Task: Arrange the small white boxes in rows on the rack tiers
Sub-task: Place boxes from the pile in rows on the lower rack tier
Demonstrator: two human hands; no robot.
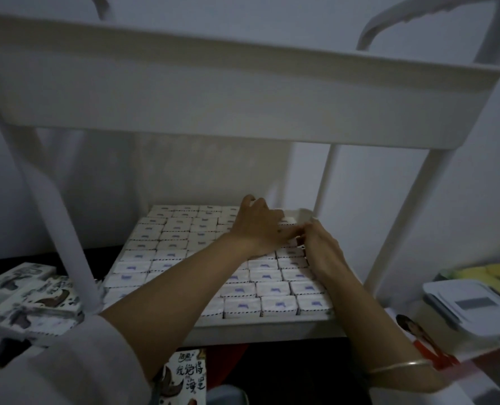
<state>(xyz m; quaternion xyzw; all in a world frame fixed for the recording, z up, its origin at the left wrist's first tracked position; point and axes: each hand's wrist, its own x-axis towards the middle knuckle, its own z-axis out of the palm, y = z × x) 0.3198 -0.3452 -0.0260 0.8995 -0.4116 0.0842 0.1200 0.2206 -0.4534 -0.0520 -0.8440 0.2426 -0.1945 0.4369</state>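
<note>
Several small white boxes [273,288] with a purple mark lie in tight rows on the lower tier [266,324] of a white rack. My left hand [257,223] reaches across the rows to the far right part of the tier, fingers bent down onto the boxes there. My right hand [320,248] meets it from the right, and its fingertips pinch a small white box [289,229] at the far right of the rows. The box is mostly hidden under both hands.
The rack's upper tier [242,97] hangs close above the hands. White rack legs [64,238] stand at left and right. Patterned cartons [35,299] lie on the floor at left, another [184,378] below. White containers [470,305] sit at right.
</note>
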